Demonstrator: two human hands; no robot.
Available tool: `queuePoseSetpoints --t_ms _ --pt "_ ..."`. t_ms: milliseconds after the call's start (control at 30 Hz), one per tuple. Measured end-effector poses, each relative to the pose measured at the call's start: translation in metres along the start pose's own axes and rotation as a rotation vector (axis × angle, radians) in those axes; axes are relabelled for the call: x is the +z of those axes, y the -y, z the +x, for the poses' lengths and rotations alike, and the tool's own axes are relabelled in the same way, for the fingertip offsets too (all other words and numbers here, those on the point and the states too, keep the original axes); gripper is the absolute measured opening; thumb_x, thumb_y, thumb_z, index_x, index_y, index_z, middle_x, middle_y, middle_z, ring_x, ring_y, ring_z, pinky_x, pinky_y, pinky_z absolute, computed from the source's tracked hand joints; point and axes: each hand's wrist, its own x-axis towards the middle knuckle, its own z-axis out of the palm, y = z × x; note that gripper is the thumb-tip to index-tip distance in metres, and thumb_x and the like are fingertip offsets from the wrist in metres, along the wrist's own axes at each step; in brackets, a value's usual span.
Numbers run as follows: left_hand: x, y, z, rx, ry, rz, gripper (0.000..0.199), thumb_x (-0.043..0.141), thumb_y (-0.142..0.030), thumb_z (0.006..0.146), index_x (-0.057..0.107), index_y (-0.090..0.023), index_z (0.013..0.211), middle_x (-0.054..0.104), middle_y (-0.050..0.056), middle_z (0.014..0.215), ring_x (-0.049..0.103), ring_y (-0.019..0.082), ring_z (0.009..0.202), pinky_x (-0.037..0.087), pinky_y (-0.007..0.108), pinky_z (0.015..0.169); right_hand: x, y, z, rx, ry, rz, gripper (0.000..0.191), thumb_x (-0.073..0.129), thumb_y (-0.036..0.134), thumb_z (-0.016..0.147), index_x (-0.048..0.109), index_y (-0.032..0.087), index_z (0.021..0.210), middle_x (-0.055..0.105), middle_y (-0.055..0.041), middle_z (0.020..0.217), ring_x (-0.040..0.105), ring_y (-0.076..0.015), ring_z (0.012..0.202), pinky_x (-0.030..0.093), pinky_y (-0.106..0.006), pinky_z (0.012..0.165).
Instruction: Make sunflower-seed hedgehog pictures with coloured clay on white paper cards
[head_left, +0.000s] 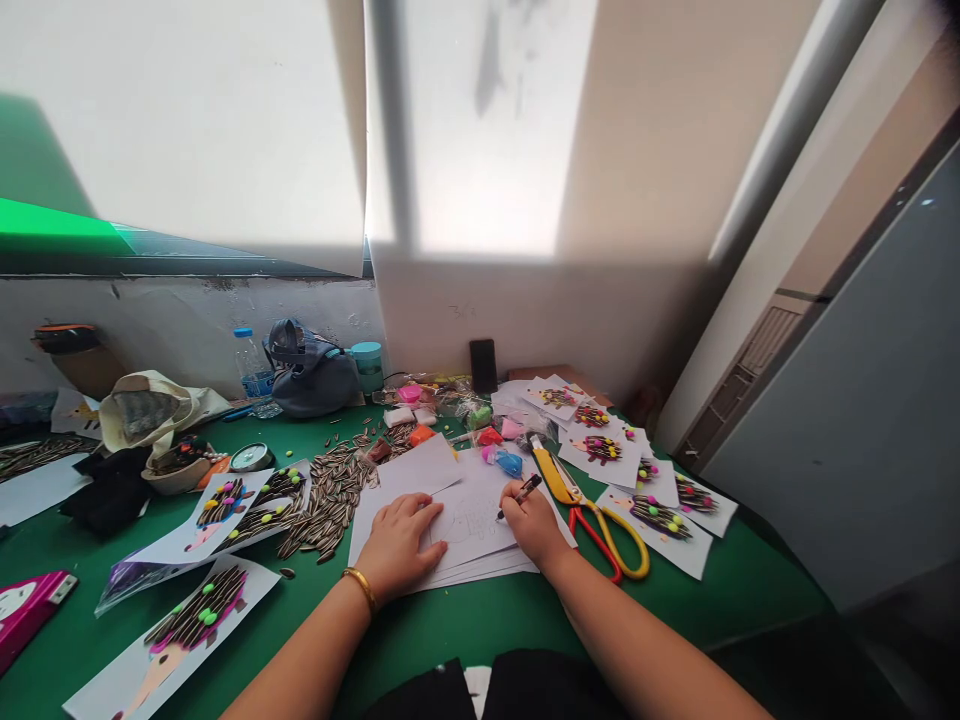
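A sheet of white paper (471, 538) with faint pen lines lies on a small stack of sheets in front of me. My left hand (403, 545) rests flat on its left part, fingers spread, with a gold bangle at the wrist. On the right side of the sheet, my right hand (531, 522) grips a dark pen (529, 487), its tip at or close to the paper. Just right of that hand lie yellow-handled scissors (626, 540), red-handled scissors (596, 545) and a yellow utility knife (551, 472). A heap of sunflower seeds (330, 490) spreads left of the paper.
Finished-looking hedgehog cards (600, 448) covered in seeds lie at the right, and more hedgehog cards (199, 620) at the left. Bags of coloured clay (510, 428), a phone (483, 366), a blue bag (311, 375) and a water bottle (255, 375) stand along the wall.
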Motion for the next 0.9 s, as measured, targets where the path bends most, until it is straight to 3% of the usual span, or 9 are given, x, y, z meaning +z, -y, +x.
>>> queuePoseSetpoints --t_ms 900 --pt "-0.0011 -0.0005 -0.0003 0.001 -0.001 -0.021 0.051 0.062 -0.041 0.081 0.059 -0.028 0.130 0.054 0.008 0.138 0.045 0.030 0.129 0.031 0.047 0.109 -0.0003 0.0070 0.0009 -0.109 0.017 -0.066 0.022 0.047 0.026 0.086 0.065 0.022 0.073 0.069 -0.0025 0.079 0.061 -0.0203 0.084 0.042 -0.029 0.078"
